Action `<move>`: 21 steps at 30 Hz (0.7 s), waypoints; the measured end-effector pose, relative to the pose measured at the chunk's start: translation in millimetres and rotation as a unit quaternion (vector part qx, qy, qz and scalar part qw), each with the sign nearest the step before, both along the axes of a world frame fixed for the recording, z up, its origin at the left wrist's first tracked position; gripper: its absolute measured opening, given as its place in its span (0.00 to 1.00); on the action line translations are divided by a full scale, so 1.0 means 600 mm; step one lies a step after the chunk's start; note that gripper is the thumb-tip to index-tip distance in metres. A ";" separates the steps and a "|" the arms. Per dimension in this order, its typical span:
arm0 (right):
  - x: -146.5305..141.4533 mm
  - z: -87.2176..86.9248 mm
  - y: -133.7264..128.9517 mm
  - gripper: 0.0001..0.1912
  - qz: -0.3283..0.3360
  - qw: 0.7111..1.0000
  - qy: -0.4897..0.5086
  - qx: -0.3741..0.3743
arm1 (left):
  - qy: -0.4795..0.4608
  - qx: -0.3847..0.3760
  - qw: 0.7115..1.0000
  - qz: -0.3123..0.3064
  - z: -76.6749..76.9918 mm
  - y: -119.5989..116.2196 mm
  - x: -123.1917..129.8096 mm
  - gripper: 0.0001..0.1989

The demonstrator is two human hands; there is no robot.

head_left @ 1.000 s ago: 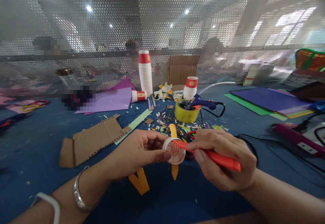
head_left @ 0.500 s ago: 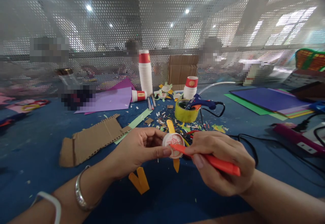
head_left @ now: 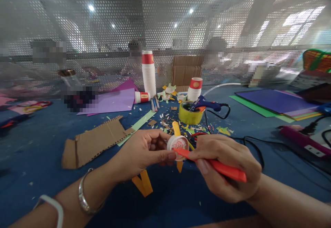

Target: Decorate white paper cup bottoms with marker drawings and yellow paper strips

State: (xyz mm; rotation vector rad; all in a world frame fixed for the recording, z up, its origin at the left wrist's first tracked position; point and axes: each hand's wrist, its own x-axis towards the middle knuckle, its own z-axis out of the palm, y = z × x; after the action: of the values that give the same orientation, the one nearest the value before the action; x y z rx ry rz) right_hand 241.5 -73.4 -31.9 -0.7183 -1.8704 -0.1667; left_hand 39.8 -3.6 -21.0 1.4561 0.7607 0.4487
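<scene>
Head view: your right hand (head_left: 229, 155) grips the orange marker (head_left: 223, 169), long axis slanting up-left, tip at the white disc (head_left: 179, 143) your left hand (head_left: 144, 150) pinches.

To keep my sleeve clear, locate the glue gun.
In the head view, the glue gun is right of centre, its front over the yellow tape roll, near the shorter cup stack.

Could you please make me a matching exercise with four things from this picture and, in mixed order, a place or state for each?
1. Orange-red tool
2. White round piece
3. Blue glue gun
4. Single paper cup

A. Lying on its side
B. Held in the left hand
C. At the yellow tape roll
D. Held in the right hand

Pairs: 1-D, 2-B, 3-C, 4-A
</scene>
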 end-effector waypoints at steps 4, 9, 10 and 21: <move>-0.001 0.000 0.000 0.12 0.004 1.000 0.004 0.001 | -0.024 -0.017 0.999 0.012 -0.001 -0.001 0.001 0.17; -0.001 0.002 0.001 0.11 0.004 1.000 0.004 0.004 | -0.043 -0.018 0.999 0.009 -0.003 0.000 0.002 0.16; -0.001 0.001 0.002 0.11 0.003 1.000 0.005 0.005 | -0.046 -0.018 0.999 0.008 -0.003 0.001 0.002 0.16; 0.000 0.000 0.001 0.11 -0.009 1.000 -0.001 0.005 | -0.096 0.014 0.995 0.034 -0.009 0.003 -0.001 0.14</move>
State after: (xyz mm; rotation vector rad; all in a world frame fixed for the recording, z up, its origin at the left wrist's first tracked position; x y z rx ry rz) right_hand 241.8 -73.1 -31.6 -0.7281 -1.8636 -0.1882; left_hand 39.5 -2.0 -26.2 1.3934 0.6529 0.6438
